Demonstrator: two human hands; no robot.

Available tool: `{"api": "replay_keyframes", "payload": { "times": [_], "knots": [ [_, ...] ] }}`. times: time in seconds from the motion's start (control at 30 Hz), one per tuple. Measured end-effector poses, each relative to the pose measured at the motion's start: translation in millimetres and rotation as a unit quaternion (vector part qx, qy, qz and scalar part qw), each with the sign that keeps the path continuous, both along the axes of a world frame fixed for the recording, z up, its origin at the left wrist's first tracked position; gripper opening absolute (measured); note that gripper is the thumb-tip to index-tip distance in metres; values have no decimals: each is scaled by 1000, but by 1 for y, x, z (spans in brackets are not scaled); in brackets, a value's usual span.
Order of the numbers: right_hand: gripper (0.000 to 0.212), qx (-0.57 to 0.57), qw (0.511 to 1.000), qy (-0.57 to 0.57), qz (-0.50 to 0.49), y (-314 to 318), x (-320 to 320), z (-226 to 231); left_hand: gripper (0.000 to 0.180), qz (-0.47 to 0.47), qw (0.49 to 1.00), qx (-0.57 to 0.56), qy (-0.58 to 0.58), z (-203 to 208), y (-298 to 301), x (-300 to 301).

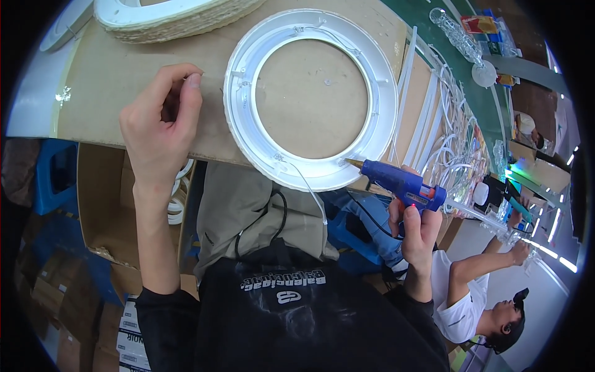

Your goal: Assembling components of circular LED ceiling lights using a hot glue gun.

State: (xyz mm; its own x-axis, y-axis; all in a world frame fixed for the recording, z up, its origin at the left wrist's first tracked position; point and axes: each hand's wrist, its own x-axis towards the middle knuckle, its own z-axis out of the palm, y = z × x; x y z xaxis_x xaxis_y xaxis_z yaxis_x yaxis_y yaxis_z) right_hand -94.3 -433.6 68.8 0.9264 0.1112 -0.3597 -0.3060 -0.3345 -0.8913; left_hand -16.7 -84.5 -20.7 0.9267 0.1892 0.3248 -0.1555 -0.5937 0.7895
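A white ring-shaped frame point(238, 93) lies on the brown tabletop, its channel facing up with thin wires and clear strips inside. From its near side a loose white wire point(315, 192) hangs over the table edge. My right hand point(421, 232) grips a blue hot glue gun point(396, 180) with a red light on it. The brass-coloured nozzle points left, at the ring's near right channel; whether it touches cannot be made out. Left of the ring, my left hand point(164, 118) is raised with thumb and forefinger pinched together; anything between them is too small to name.
More white rings point(180, 25) are stacked at the back left. White strips point(421, 118) and tangled wires point(455, 142) lie to the right. An open cardboard box point(102, 204) stands below the table at left, near a blue stool point(56, 180). Another person point(471, 291) works at right.
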Motion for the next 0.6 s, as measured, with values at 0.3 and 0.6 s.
{"api": "replay_keyframes", "payload": {
  "times": [0.3,0.6],
  "knots": [
    [54,-13,1000,-1,-6,1,-2,2,5,12,1000,-6,-5,2,-2,2],
    [57,-52,997,-38,33,-3,-6,-1,5,13,1000,-4,-5,2,-2,3]
  ]
}}
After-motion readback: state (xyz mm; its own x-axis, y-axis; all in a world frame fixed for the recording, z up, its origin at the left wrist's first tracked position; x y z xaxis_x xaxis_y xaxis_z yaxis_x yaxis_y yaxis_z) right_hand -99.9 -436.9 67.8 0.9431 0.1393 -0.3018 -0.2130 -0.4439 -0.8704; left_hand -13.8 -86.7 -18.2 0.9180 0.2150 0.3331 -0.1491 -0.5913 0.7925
